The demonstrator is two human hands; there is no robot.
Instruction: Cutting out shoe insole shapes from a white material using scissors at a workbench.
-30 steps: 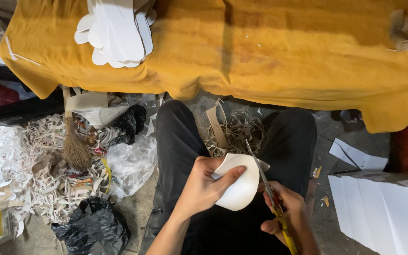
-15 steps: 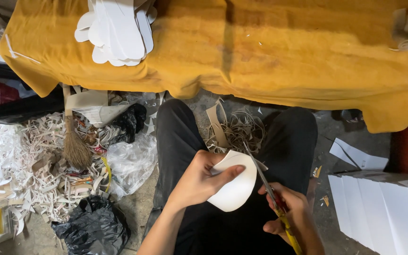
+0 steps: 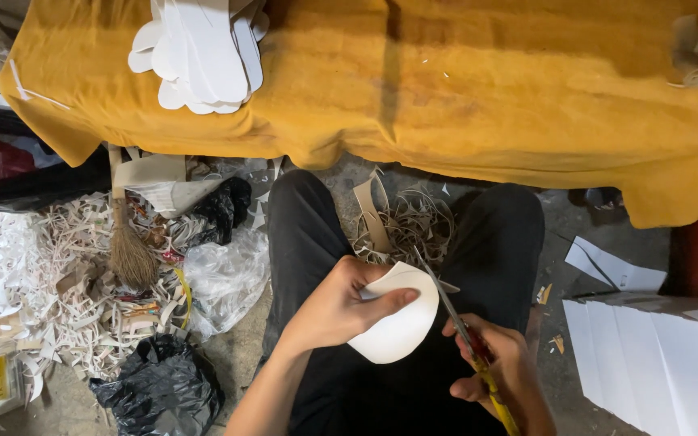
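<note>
Sheet (image 3: 397,323) rotated slightly; left hand (image 3: 337,307) fingers pinch it, right hand (image 3: 498,371) grips scissors (image 3: 462,323) at 3 o'clock; thumb nick risk

White card piece (image 3: 397,327), mustard-yellow cloth (image 3: 462,89), black trousers (image 3: 317,242), yellow-handled scissors (image 3: 478,355), white stacked cutouts (image 3: 203,48).

cloth: I see mustard-yellow cloth (image 3: 462,89) over tabletop
cutouts: white stack (image 3: 203,48) on it
floor left: paper scraps (image 3: 34,282), small broom (image 3: 127,242), black bag (image 3: 163,391)
right: white sheets (image 3: 656,363)
</note>
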